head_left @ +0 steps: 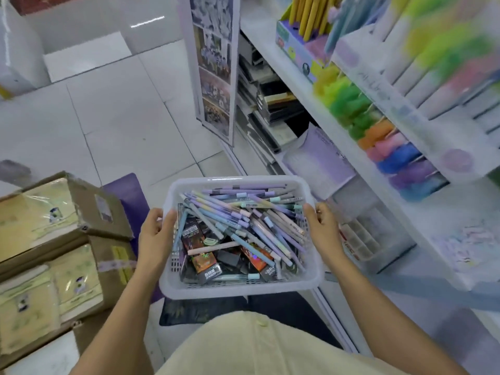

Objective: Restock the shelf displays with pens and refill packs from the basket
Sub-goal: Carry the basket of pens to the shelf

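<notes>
Pale yellow shirt [243, 345] at bottom of view, both forearms reaching forward. White plastic basket [243, 289] held off the floor in front of the body, just left of the shelf unit [311, 112]. Left hand [155, 234] grips the basket's left rim, thumb inside, fingers curled down the outside. Right hand [323, 231] grips the right rim the same way. Neither hand holds a pen.

Basket heaped: pastel pens [243, 212] piled across its far and right sides, dark refill packs [200, 255] beneath them toward the near left corner. Judgement: restocking barely begun, if at all. Seemingly the whole load is left to place.

Upper shelf, front edge: fluffy-topped pens [349, 101] in coloured rows, yellow pens [305, 14] upright in a display box at the far end. Much of it is blurred. Lower shelf: clear divided tray [362, 234], contents unclear.

Floor, left: open cardboard cartons [102, 209] of wrapped stock, close beside the left arm, so the aisle is tight. With both hands occupied, the basket likely needs resting or a one-hand hold before any picking.
</notes>
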Demonstrator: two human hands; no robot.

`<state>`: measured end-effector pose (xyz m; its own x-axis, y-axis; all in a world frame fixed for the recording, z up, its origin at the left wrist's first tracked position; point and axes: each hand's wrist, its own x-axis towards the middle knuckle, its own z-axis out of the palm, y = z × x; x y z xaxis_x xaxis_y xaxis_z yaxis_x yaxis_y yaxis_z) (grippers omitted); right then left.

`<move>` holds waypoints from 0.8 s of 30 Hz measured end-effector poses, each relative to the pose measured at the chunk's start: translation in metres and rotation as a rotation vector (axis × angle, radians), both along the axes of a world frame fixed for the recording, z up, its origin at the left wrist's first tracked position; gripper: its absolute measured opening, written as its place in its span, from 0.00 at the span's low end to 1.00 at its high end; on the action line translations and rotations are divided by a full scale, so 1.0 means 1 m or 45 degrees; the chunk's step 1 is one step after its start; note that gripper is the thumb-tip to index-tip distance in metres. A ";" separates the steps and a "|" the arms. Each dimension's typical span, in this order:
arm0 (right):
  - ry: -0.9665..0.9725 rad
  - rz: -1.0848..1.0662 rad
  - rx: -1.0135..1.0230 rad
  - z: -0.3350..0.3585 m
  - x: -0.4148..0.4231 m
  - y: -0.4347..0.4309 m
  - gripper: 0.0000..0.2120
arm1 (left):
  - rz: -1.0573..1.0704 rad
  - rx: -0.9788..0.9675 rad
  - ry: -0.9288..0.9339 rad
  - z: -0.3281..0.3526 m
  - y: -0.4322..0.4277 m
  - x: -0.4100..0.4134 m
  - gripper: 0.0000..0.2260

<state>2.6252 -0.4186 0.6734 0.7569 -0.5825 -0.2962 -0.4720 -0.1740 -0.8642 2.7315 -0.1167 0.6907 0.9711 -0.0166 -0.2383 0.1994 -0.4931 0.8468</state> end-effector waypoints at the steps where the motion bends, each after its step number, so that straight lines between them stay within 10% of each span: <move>1: 0.013 -0.007 0.021 -0.001 0.011 -0.006 0.14 | -0.019 -0.002 -0.009 0.001 -0.008 0.016 0.13; 24: -0.024 -1.085 0.087 -0.033 0.108 0.042 0.17 | -0.978 0.069 0.131 -0.024 -0.130 0.294 0.12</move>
